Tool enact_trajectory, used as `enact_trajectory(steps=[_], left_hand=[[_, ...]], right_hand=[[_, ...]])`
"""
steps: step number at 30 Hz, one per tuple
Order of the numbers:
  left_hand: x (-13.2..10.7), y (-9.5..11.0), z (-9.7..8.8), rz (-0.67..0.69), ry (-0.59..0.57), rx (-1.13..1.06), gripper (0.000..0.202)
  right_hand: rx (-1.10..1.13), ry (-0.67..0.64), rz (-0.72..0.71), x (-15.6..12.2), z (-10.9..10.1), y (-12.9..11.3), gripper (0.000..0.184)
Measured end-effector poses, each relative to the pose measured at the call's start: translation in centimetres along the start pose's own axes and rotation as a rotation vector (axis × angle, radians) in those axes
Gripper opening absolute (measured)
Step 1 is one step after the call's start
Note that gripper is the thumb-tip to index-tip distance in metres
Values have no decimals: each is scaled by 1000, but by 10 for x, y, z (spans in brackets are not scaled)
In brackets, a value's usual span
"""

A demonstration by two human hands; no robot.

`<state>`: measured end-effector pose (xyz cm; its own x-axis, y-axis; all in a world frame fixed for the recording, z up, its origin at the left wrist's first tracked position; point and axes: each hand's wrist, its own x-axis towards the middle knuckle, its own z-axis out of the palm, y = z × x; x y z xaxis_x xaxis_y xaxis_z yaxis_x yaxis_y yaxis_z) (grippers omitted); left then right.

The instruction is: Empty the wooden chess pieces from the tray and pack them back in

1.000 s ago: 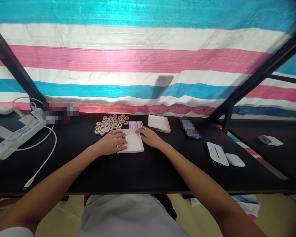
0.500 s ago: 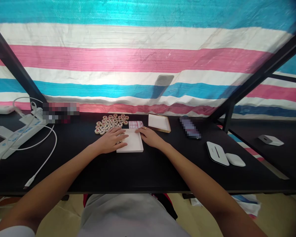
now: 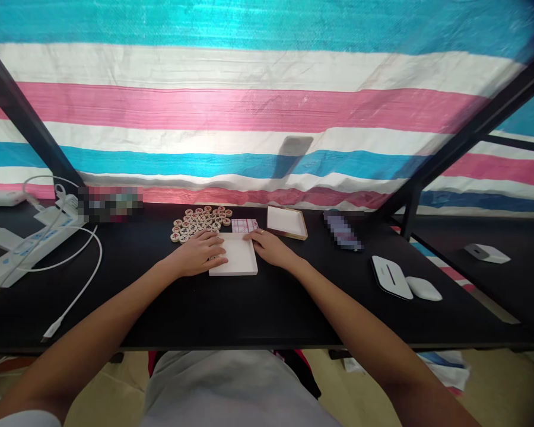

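Observation:
A shallow white box (image 3: pixel 240 258) lies on the table in front of me. My left hand (image 3: pixel 199 254) rests over its left side with fingers stretched and apart. Whatever lies under that palm is mostly hidden. My right hand (image 3: pixel 271 246), with a ring on one finger, grips the box at its upper right corner. Just beyond the left hand sits a cluster of round Chinese chess pieces (image 3: pixel 200 220) with red and black characters. Behind the box lies a folded sheet with red grid lines (image 3: pixel 244 225).
A box lid (image 3: pixel 287 222) lies inside up at the back. To the right are a blurred phone-like object (image 3: pixel 343 231), a flat white device (image 3: pixel 391 277) and a white rounded case (image 3: pixel 424 289). A power strip (image 3: pixel 31 243) with white cables is at left.
My left hand has shifted slightly left, and the black-marked pieces seen between its fingers are now covered. My right hand stays at the box's corner.

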<state>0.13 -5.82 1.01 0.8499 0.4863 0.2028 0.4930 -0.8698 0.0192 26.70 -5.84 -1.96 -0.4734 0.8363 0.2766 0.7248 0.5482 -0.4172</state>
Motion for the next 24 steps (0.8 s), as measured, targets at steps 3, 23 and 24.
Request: enact_trajectory(steps=[3,23,24], left_hand=[[1,1,-1,-6,8,10,41],[-8,-11,-35,-418,-103,194,33],[-10,-13,-36,-456,-152,191,32]], right_hand=[[4,-3,3,0,-1,-1,38],[-3,42,41,1,1,1,38],[-6,51,51,1,1,2,37]])
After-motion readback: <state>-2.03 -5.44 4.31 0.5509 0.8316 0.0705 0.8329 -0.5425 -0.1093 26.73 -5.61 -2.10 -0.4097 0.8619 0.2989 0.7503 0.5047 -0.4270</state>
